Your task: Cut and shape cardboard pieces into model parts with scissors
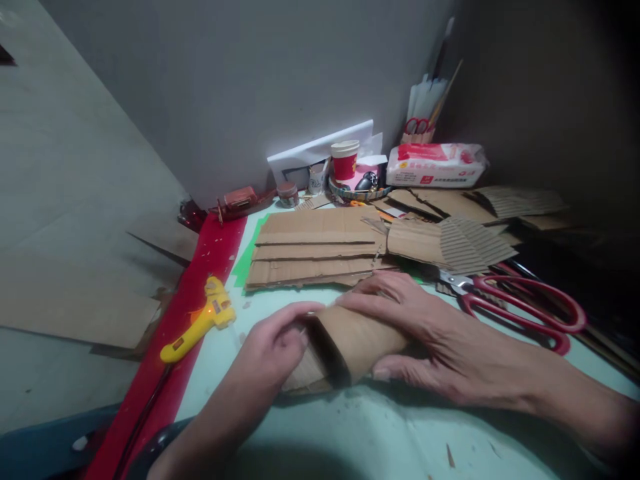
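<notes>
Evidently, the curved cardboard [367, 340] is at the worktop [420, 440], inward from the red left edge [216, 247], where a glue gun [199, 323] lies, presumably for reach. The left hand [280, 340] clamps the cardboard's open end; the right hand [430, 330] grips across it, apparently preserving the bend.

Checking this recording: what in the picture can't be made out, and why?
In the head view:
Curved cardboard: underside hidden against the table.
Left hand: some fingers hidden by the hand itself and the cardboard.
Black cord: cut off by the bottom edge.
White-and-red pack: smaller print too small, blurred.
</notes>
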Motion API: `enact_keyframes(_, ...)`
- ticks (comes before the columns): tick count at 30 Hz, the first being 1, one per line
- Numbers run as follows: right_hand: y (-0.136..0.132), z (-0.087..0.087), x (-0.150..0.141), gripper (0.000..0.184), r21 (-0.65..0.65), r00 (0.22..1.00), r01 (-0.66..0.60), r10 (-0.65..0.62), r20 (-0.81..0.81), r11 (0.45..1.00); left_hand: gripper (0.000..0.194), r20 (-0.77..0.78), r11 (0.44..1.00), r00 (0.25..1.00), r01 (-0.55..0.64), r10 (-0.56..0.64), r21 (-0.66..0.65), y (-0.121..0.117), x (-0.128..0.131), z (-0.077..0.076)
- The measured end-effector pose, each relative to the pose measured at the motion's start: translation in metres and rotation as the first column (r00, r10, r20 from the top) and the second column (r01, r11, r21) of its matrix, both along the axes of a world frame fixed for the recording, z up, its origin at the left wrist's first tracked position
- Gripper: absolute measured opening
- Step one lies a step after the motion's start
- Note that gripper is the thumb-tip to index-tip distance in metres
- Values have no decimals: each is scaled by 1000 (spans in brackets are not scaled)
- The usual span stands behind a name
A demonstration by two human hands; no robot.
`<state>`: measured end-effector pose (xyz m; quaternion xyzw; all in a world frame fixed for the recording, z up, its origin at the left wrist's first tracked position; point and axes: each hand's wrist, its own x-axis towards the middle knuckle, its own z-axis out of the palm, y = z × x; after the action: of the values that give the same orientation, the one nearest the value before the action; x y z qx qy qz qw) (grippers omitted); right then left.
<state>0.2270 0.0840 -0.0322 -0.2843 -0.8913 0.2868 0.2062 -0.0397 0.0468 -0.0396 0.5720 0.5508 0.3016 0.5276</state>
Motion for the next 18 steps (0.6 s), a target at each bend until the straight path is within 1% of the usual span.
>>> enact_keyframes(2, 0, -1, 1, 56, 30, 1000, -17, 18, -24, 999, 30, -26, 999, 999, -39, 39, 8, -2, 4, 2)
enact_keyframes(5, -1, -1, 2, 60, 169, 996, -71, 78, -39, 983, 34, -53, 996, 995, -81, 83, 29, -3, 10, 5)
enact_keyframes(6, -1, 0, 2, 61, 216, 995, -85, 94, -36, 973, 34, -79, 993, 992, -93, 98, 70, -4, 11, 6)
enact_keyframes(8, 0, 1, 1, 59, 298, 993, -103, 114, -18, 949, 32, -161, 965, 977, -98, 139, 242, -5, 10, 6)
enact_keyframes(9, -1, 2, 1, 57, 339, 992, -115, 125, -8, 934, 30, -203, 932, 967, -77, 157, 354, -5, 9, 5)
enact_keyframes(11, -1, 1, -1, 50, 420, 991, -126, 133, 11, 899, 29, -272, 837, 946, 0, 178, 547, -6, 3, 2)
enact_keyframes(12, -2, 1, -1, 47, 455, 991, -123, 130, 17, 882, 30, -298, 788, 938, 48, 175, 614, -6, 0, 1)
enact_keyframes(13, -3, 0, -2, 45, 483, 992, -116, 122, 18, 868, 32, -317, 749, 933, 87, 169, 656, -7, -2, -1)
enact_keyframes(14, -4, -2, -2, 43, 504, 993, -103, 114, 8, 858, 32, -328, 726, 930, 109, 167, 679, -8, -4, -2)
enact_keyframes(15, -5, -3, -2, 41, 519, 995, -84, 102, -8, 851, 32, -330, 720, 927, 106, 177, 686, -10, -5, -3)
enact_keyframes(16, -6, -3, -2, 40, 534, 996, -57, 86, -30, 843, 31, -325, 728, 925, 86, 195, 681, -13, -5, -4)
enact_keyframes(18, -9, -4, -1, 41, 571, 996, -42, 79, -39, 820, 30, -308, 753, 920, 21, 243, 657, -18, -4, -5)
